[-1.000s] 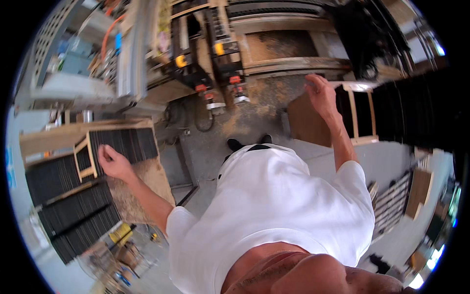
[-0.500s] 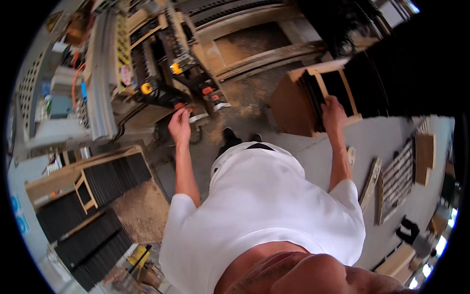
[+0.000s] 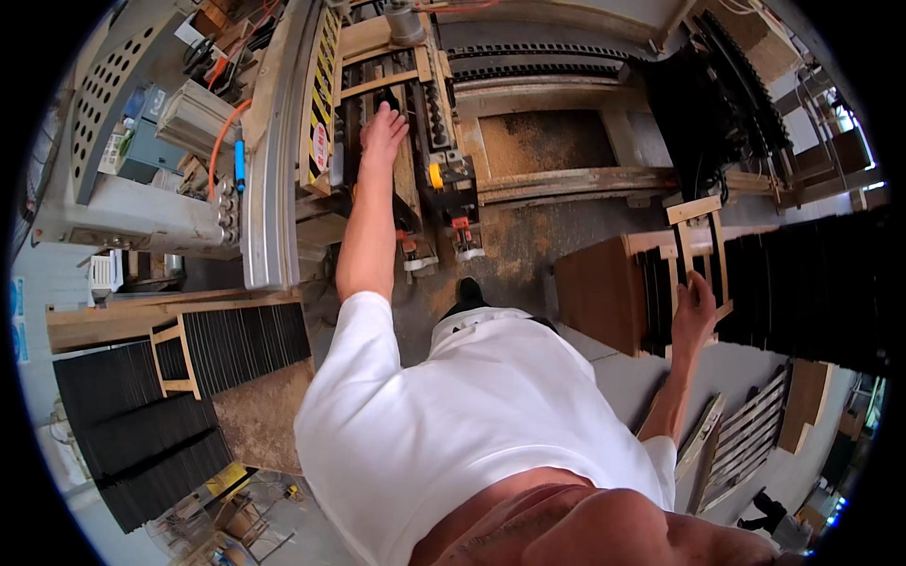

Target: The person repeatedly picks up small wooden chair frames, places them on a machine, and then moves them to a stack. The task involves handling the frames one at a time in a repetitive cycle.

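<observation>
My left hand (image 3: 382, 135) is stretched forward over the woodworking machine, its fingers extended and apart. Just beyond the fingertips, a pale wooden bar (image 3: 379, 85) lies across the machine's rails; whether I touch anything there I cannot tell. Low on my right, my right hand (image 3: 696, 309) has its fingers closed on a pale wooden frame (image 3: 721, 250) with long side rails and short crosspieces. The frame stands against a long row of black-sided pieces (image 3: 802, 283), beside a brown panel-sided stand (image 3: 604, 294).
Orange-and-white clamp parts (image 3: 462, 236) and a yellow knob (image 3: 436, 176) sit at the machine's near end. On my left, more black pieces (image 3: 245, 344) stand in rows on a wooden board (image 3: 264, 410), with one pale frame (image 3: 175, 358) among them. A slatted pallet (image 3: 746, 439) lies at right.
My left hand has moved forward from the machine's near-end clamps to over its rails. My right hand remains at the wooden frame, which now stands out more from the row. The view has shifted.
</observation>
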The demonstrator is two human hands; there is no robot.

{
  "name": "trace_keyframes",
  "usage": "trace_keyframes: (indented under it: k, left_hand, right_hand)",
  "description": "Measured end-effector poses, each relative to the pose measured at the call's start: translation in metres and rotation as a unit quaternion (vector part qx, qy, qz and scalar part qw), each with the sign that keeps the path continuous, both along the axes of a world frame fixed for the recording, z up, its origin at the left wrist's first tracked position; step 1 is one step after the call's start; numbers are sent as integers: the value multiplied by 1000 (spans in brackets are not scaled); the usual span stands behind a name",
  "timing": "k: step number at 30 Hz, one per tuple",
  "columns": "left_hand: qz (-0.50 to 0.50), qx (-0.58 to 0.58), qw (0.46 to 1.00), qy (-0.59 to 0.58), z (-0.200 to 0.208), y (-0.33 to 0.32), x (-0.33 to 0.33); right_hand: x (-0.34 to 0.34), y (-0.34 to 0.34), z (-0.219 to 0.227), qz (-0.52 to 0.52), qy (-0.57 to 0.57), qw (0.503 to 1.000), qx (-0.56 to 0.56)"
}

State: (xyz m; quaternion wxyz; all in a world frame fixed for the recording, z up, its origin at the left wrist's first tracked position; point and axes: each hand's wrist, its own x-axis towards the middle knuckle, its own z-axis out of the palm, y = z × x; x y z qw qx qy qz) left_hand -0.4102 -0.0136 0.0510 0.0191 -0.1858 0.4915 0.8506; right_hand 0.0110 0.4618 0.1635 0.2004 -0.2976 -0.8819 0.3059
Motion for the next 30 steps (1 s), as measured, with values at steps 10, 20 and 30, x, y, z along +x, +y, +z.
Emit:
trace_keyframes:
  k: [10,20,30]
  left_hand:
    - [54,184,981,-17,-29,-19,-110]
    - [-19,220,975,-30,-26,1,121]
    - [68,201,976,-50,0,14,296]
  right_hand:
    - [-158,-120,34,290,69,954,36]
    - [-373,-249,-24,565,157,796,147]
    - [-493,-353,-82,639,164,713,238]
